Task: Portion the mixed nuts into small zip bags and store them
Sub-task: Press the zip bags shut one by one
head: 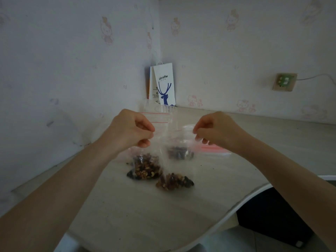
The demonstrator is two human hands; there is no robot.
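Left hand [131, 130], right hand [220, 131], ziplock [173, 140], "coffee" carrier [164, 82]

The pale beige table top [181, 215] with a curved white front edge fills the corner between two walls. At the far corner a white paper bag with a blue deer drawing [164, 84] stands on it, against the wall. Near the middle lies a small clear plastic bag of brown mixed nuts [146, 169]. Just beside it, on the right, a second clear bag with nuts [174, 181] rests its filled bottom on the top. Behind them stands a clear container with dark nuts [179, 154], which is blurred. To its right lies a flat pile of empty zip bags with red strips [214, 149]. A few dark crumbs [201, 165] are scattered near.
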